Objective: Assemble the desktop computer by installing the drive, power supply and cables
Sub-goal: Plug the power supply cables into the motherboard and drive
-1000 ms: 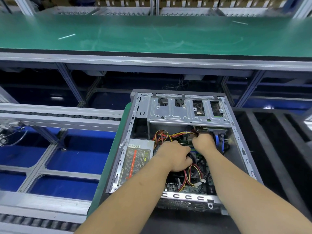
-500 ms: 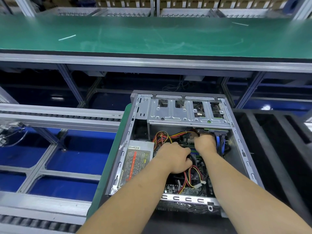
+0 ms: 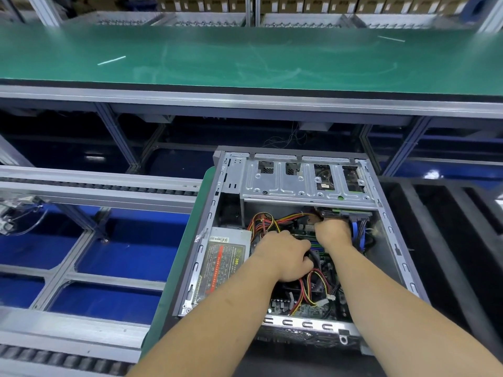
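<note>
An open grey computer case (image 3: 392,235) lies on its side in front of me. The power supply (image 3: 226,265) with its label sits inside at the left. Red, yellow and black power cables (image 3: 272,221) run from it across the motherboard (image 3: 307,308). My left hand (image 3: 283,257) reaches down into the case middle, fingers curled round a dark cable bundle. My right hand (image 3: 332,229) is further back, fingers curled on a connector at the drive (image 3: 343,213) under the silver drive cage (image 3: 299,183). Blue data cables (image 3: 356,232) hang right of it.
The case sits on a green pallet (image 3: 187,248) beside a roller conveyor frame (image 3: 89,186). Black foam trays (image 3: 446,240) lie to the right. A green conveyor belt (image 3: 245,55) runs across behind, with boxes on shelves beyond it.
My right hand has shifted slightly toward the drive's connector edge. My left hand stays on the cables in the middle of the case.
</note>
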### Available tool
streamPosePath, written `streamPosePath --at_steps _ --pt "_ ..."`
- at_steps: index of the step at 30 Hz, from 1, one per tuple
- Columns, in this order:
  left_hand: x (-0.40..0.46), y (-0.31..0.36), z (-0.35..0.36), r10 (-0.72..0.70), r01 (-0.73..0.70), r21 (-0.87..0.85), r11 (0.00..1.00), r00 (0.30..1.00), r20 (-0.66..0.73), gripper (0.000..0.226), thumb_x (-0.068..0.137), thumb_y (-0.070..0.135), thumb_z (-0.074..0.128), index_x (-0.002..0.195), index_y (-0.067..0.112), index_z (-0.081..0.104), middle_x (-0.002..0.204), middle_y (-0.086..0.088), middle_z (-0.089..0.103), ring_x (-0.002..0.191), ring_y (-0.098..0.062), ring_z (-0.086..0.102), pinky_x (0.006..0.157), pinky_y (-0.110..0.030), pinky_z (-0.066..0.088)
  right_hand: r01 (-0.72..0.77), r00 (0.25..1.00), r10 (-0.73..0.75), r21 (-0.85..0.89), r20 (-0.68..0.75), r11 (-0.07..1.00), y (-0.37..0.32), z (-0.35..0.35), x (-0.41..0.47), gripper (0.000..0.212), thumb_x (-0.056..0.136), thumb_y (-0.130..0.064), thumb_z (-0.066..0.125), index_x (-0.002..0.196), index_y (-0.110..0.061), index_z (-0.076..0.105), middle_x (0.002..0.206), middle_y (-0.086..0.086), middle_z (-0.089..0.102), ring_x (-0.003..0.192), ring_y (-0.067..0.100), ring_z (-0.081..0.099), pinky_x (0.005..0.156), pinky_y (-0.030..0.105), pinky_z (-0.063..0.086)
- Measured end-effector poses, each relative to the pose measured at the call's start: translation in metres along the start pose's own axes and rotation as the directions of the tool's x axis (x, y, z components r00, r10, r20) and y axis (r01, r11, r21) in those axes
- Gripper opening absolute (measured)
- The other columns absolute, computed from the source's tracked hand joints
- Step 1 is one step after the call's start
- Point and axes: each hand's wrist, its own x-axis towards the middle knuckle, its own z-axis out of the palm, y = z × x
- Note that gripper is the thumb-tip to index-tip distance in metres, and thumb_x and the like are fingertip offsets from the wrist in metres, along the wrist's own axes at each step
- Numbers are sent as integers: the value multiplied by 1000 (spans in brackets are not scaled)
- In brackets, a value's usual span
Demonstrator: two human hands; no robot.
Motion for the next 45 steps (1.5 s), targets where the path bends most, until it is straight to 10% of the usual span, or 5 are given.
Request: streamPosePath --at_steps 45 --pt "1 0 1 5 -6 13 1000 1000 21 35 97 41 39 113 15 56 100 -12 66 98 -32 53 73 -40 30 92 996 -91 -125 9 988 1 -1 -7 44 102 -22 43 61 -9 44 63 6 46 72 27 51 62 27 37"
